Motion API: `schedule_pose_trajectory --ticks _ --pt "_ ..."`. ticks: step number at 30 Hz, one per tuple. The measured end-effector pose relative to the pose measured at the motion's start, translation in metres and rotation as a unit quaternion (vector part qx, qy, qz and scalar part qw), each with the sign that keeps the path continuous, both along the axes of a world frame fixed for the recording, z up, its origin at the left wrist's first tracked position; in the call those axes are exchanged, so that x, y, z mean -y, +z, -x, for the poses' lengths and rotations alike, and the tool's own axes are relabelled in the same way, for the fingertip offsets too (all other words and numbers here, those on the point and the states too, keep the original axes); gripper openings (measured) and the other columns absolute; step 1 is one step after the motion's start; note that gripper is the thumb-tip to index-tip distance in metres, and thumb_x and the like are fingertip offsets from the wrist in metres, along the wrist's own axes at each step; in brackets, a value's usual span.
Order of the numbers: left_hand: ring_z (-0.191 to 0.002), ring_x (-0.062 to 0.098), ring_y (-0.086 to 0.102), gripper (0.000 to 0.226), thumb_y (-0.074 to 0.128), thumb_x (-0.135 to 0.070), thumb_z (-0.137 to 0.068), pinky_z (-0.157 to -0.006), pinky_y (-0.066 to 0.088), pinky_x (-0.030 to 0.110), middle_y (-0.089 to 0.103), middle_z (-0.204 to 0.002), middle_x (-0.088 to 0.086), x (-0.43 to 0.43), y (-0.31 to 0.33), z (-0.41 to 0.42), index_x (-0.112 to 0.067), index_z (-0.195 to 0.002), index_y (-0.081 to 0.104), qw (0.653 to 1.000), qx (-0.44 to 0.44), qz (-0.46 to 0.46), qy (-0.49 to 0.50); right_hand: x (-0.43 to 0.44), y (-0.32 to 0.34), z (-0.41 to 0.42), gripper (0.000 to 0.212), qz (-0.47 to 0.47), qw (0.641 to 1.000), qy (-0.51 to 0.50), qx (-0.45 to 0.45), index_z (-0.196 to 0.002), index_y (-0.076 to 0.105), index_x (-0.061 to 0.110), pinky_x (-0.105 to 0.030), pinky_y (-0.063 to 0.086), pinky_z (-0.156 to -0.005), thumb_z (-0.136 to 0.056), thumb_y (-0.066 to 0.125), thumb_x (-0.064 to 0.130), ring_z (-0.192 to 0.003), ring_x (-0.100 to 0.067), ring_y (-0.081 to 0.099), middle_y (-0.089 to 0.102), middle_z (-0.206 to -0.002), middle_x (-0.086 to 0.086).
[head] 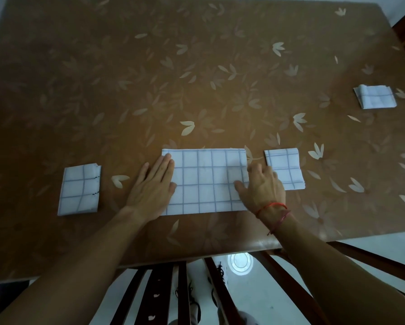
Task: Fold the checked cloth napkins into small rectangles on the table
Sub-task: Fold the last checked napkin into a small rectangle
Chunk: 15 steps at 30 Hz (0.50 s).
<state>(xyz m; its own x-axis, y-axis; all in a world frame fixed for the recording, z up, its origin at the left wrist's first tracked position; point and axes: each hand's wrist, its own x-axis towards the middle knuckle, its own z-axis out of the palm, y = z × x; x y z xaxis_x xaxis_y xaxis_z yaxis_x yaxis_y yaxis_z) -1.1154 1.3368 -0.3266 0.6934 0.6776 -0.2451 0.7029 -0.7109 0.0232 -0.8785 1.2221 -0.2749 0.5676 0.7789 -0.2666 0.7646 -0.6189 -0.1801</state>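
Broadly, the brown leaf-patterned bench (196,66) fills the view, and the long napkin (204,181), a white checked strip folded lengthwise, lies flat near its 6 o'clock edge. The left grip (153,186) lies spread and flat, fingers straight and pointing to 12 o'clock, pressing the strip's 9 o'clock end and holding nothing. The right grip (263,184) sits at the strip's 3 o'clock end with its thumb on the cloth and its fingers bent over that edge; whether they pinch the edge cannot be told. One folded napkin (79,190) lies at 9 o'clock from the strip, apart from the left grip. A second folded napkin (284,168) lies at 3 o'clock, partly behind the right grip. A third folded napkin (375,96) lies well apart towards 2 o'clock. A red thread bracelet (273,208) circles the right wrist.
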Motion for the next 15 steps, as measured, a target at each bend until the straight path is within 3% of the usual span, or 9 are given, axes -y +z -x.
schedule_pose_trajectory --ticks 2,5,10,15 --pt "-0.148 0.021 0.004 0.062 0.008 -0.040 -0.099 -0.117 0.012 0.046 0.006 -0.160 0.008 0.000 -0.001 0.001 -0.007 -0.152 0.015 1.000 0.005 0.002 0.002 0.001 0.005 0.021 0.051 -0.062 0.992 0.106 0.021 -0.130 0.048 0.014 -0.041 0.048 -0.087 -0.088 0.056 0.042 -0.107 -0.030 0.051 0.052 -0.119 -0.013" --pt "-0.148 0.016 -0.006 0.061 0.018 -0.040 -0.101 -0.119 0.005 0.045 -0.006 -0.161 0.004 0.000 -0.002 0.002 -0.011 -0.154 0.006 1.000 0.009 0.016 0.014 0.006 -0.002 0.068 0.067 -0.051 0.967 0.244 -0.047 -0.149 0.027 0.010 -0.043 0.032 -0.112 -0.094 0.046 0.043 -0.141 -0.034 0.029 0.029 -0.153 -0.019" --pt "-0.147 0.014 -0.012 0.062 0.013 -0.044 -0.101 -0.120 0.000 0.043 -0.011 -0.161 0.000 0.000 0.002 0.002 -0.015 -0.153 -0.002 0.999 0.013 0.037 0.015 0.021 -0.036 0.111 0.078 -0.011 0.942 0.336 -0.003 -0.149 0.026 0.001 -0.048 0.025 -0.117 -0.092 0.027 0.055 -0.147 -0.032 0.018 0.020 -0.157 -0.019" --pt "-0.148 0.016 -0.004 0.062 0.020 -0.042 -0.101 -0.119 0.006 0.045 -0.003 -0.162 0.002 -0.003 0.001 0.001 -0.013 -0.154 0.007 1.000 0.012 0.022 0.010 0.028 -0.049 0.109 0.081 0.025 0.932 0.361 0.005 -0.152 0.018 0.002 -0.050 0.019 -0.118 -0.095 0.016 0.060 -0.149 -0.030 0.006 0.009 -0.160 -0.017"
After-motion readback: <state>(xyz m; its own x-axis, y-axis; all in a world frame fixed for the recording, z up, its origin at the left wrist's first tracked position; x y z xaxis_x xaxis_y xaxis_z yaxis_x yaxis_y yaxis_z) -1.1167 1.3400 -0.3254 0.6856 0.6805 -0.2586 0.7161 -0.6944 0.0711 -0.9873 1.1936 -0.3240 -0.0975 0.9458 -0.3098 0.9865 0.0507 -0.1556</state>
